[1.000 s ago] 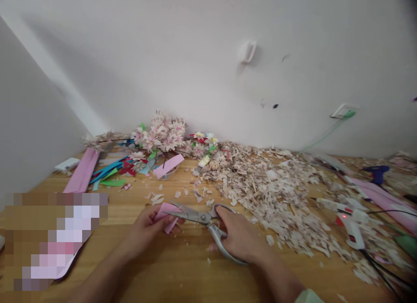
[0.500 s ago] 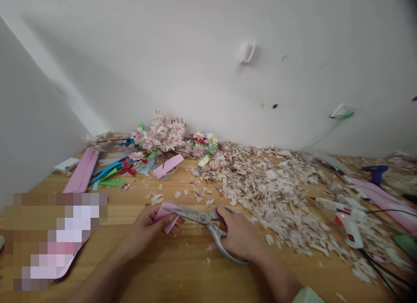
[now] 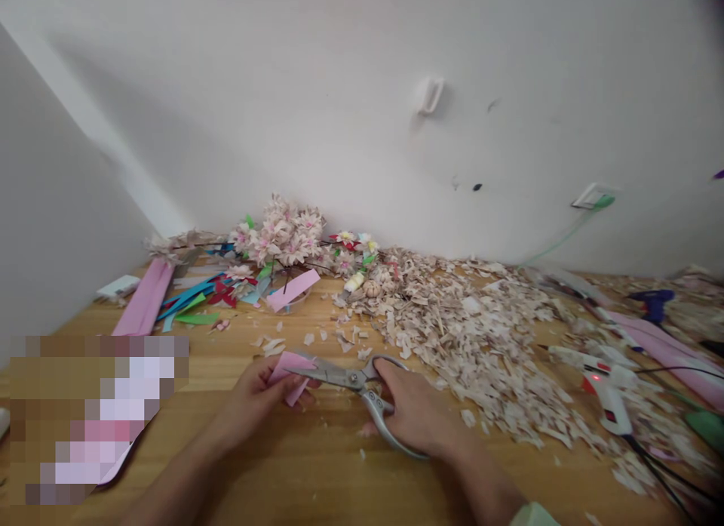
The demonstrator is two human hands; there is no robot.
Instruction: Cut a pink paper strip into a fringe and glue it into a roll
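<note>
left hand [image 3: 261,389]: grip clamped on paper [image 3: 286,365], over tabletop [image 3: 317,477]. right hand [image 3: 412,407]: grip wrapped round scissors [image 3: 351,378], tips at paper. likely cleanest: paper taut, left hand clear of the cut.

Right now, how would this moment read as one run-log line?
left hand: holding pink paper | right hand: gripping scissors, blades at the paper | right side: white glue gun, red light lit

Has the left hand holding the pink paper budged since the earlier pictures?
No, not noticeably in any direction: the left hand keeps its place relative to the loose pink strip by the flowers.
</note>
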